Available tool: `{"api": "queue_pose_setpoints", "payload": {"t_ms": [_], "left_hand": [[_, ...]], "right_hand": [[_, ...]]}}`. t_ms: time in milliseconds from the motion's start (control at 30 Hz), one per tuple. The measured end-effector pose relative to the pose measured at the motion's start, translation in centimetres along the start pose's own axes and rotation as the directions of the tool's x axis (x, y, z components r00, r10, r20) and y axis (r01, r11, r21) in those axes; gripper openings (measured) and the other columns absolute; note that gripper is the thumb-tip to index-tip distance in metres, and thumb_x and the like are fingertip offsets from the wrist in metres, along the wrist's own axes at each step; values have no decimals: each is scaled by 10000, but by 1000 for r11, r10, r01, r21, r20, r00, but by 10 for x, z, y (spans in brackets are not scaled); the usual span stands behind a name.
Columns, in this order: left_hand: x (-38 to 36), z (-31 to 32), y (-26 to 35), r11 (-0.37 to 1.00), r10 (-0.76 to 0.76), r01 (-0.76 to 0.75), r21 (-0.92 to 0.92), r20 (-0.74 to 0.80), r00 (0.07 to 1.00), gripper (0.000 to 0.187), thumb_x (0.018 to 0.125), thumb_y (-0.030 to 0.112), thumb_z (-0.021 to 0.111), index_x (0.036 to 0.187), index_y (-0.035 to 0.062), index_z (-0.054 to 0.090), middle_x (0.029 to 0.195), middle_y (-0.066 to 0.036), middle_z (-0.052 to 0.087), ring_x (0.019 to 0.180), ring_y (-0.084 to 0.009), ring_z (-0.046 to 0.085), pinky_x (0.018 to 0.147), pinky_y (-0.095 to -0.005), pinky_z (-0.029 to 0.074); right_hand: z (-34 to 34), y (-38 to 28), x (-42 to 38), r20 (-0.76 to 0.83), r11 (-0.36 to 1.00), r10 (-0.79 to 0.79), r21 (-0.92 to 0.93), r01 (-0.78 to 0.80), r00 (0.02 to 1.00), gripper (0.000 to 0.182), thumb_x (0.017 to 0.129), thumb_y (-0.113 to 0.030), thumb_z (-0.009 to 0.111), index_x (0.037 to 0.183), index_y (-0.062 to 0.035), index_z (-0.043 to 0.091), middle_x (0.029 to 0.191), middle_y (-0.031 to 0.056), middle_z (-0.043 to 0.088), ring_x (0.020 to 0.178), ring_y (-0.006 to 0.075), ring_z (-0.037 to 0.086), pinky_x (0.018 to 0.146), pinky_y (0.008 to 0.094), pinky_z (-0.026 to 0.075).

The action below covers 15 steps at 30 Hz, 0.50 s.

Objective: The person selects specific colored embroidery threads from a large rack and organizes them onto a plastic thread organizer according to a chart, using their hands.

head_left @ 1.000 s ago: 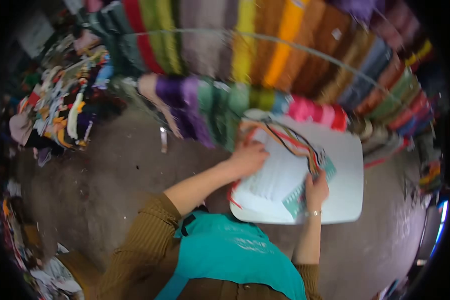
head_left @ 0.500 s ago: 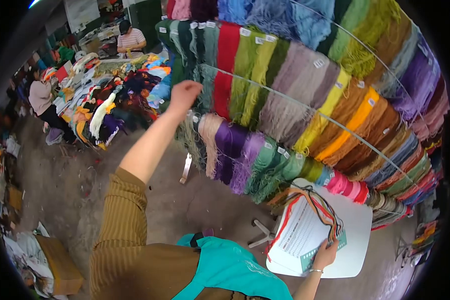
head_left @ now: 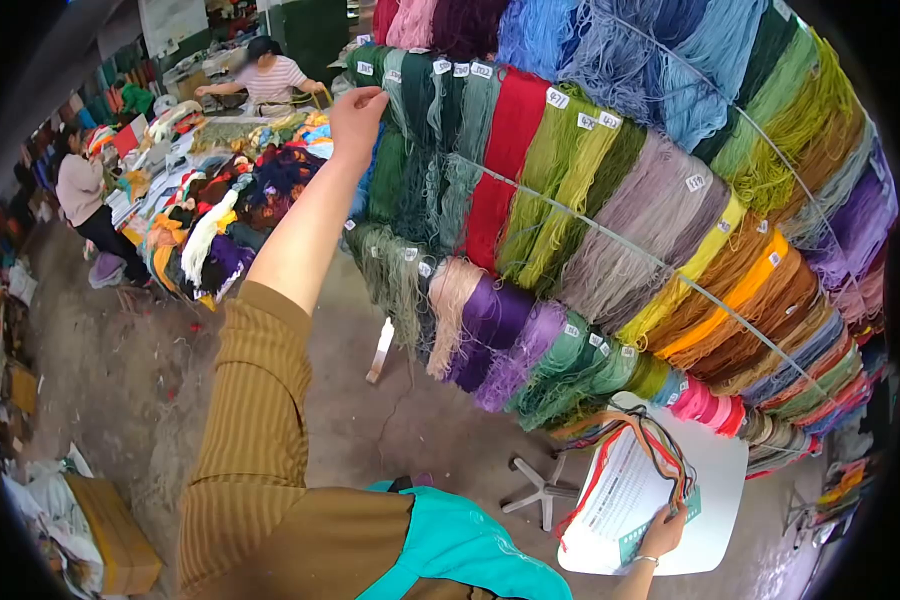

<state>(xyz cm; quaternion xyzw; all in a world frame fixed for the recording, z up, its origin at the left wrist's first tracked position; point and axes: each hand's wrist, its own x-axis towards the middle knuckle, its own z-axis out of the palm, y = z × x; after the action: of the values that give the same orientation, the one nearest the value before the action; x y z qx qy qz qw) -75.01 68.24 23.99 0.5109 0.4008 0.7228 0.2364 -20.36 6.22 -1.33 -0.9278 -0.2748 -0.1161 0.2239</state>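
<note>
My left hand [head_left: 358,122] is raised at the left end of the yarn rack, its fingers pressed together beside the top of a dark green skein [head_left: 386,165]. Whether a strand is between those fingertips is too small to tell. Low on the right, my right hand [head_left: 664,530] grips a green punched card [head_left: 634,540] with several coloured thread strands [head_left: 660,450] looped from it. Under the card lies a printed sheet [head_left: 615,490] on a white board [head_left: 720,480]. Numbered white tags [head_left: 555,98] mark skeins along the rows.
Metal rods [head_left: 570,208] cross the hanging skeins. Behind, a table [head_left: 235,128] bears heaps of coloured yarn; one person [head_left: 272,82] sits at it and another person [head_left: 82,190] stands at its left. A cardboard box [head_left: 115,530] is at lower left. A wheeled base [head_left: 542,490] stands under the board.
My left hand has risen along the rack's left end to the tagged tops. My right hand still grips the card. The view has shifted, and the seated person's arms have spread.
</note>
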Motion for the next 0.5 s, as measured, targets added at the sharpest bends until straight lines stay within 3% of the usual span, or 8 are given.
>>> {"api": "queue_pose_setpoints", "payload": {"t_ms": [133,233,267,300,500], "left_hand": [[13,8,-7,998,22,-19,68,-43,999,228,842,156,745,991,-15,726,876,-54,713,795,-116,630,722,-269,490],[17,8,-11,998,19,-16,65,-52,998,198,844,152,729,960,-9,733,834,-49,707,767,-113,620,701,-275,484],[18,8,-13,998,18,-15,65,-49,999,198,844,152,729,960,-9,733,834,-49,707,767,-113,620,701,-275,484],[17,8,-11,999,-1,3,37,-56,998,189,848,145,719,951,-14,733,823,-48,704,756,-110,614,688,-274,479],[10,0,1,995,-82,80,-53,-39,996,175,845,136,715,934,-13,736,801,-34,686,732,-95,591,658,-258,456]], "right_hand": [[5,3,1,-40,1000,-27,-15,26,999,335,909,-190,623,1223,-78,589,941,153,678,779,329,643,696,424,489],[0,-2,1,38,998,50,-45,-48,998,308,933,-215,597,1208,-76,594,996,174,687,854,360,653,750,437,495],[6,7,2,-7,999,2,-44,-3,1000,322,923,-200,607,1218,-74,589,1021,175,688,877,359,658,765,433,501],[8,8,2,-51,998,-46,-44,44,998,338,913,-185,618,1229,-71,584,1045,176,689,900,359,663,781,429,507],[3,0,0,-20,999,0,-46,-1,1000,331,914,-183,612,1223,-70,581,1046,174,688,905,361,662,785,429,507]]}}
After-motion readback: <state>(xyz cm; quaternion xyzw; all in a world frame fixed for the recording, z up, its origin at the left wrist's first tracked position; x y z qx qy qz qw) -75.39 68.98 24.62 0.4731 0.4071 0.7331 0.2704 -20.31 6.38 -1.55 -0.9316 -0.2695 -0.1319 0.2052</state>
